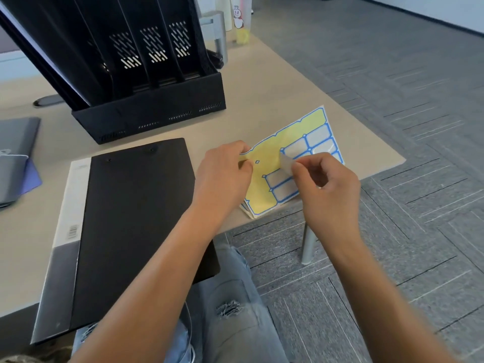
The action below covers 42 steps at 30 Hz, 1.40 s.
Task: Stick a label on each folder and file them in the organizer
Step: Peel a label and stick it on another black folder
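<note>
A single white label point(286, 163), half peeled and blurred, is pinched between the thumb and forefinger of the right hand point(327, 189), its lower end seemingly still touching the label sheet point(277, 169). That sheet, yellow backing with blue-bordered stickers, stands tilted up from the surface's point(262, 87) right front corner, and the left hand point(222, 176) grips its left edge with curled fingers. Just left of that grip a black folder point(136, 221) with a white and grey spine strip lies flat, its near end overhanging the surface's edge above the person's lap in torn jeans point(235, 310). Behind the folder a black slotted file organizer point(146, 74) leans back, with perforated dividers. At the far left edge lies a pile of grey folders point(15, 153). The beige surface stands on a metal leg point(307, 244) over grey patterned carpet point(392, 87), and a bottle with a cartoon figure point(239, 19) sits at the far edge.
</note>
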Each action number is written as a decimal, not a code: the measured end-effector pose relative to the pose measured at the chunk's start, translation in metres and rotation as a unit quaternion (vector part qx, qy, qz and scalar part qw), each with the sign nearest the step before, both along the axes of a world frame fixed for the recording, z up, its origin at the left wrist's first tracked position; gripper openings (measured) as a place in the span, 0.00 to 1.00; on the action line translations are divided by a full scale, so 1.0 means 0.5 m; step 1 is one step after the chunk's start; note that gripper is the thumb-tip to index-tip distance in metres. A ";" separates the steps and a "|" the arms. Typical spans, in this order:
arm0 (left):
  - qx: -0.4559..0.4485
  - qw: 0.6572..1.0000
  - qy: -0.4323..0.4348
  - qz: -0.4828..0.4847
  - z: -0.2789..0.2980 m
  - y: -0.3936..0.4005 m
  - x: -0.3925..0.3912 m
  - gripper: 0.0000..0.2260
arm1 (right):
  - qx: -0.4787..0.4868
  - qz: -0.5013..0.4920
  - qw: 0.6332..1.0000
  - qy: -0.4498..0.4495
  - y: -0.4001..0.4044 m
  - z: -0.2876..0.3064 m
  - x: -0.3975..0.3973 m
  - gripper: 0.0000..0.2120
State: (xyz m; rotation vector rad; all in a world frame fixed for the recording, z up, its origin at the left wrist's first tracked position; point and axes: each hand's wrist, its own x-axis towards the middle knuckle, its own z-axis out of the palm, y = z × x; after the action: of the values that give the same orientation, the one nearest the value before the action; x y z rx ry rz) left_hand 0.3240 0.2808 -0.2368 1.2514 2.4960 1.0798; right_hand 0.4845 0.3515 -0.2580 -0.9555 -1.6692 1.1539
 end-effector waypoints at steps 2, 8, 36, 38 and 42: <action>-0.027 0.999 0.021 -0.007 -0.001 0.018 -0.007 0.11 | -0.018 -0.009 1.000 0.012 0.009 0.001 0.002 0.03; -0.103 0.989 0.104 0.001 -0.008 0.052 -0.016 0.17 | -0.050 -0.028 0.998 0.037 0.024 0.002 0.002 0.05; 0.190 0.970 -0.146 0.033 0.020 -0.182 0.035 0.05 | 0.017 0.171 0.985 0.013 -0.117 0.045 -0.059 0.12; 0.205 0.965 -0.152 0.053 0.018 -0.198 0.026 0.02 | 0.014 0.158 0.987 0.012 -0.122 0.042 -0.069 0.09; 0.218 0.956 -0.181 0.075 0.013 -0.227 0.008 0.03 | -0.013 0.137 0.990 0.004 -0.128 0.043 -0.089 0.05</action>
State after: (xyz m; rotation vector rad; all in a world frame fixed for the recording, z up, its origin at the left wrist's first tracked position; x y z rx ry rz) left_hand 0.3280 0.1671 -0.2303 0.8464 2.1678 1.7889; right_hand 0.4399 0.2877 -0.2367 -0.7509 -1.8226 1.3606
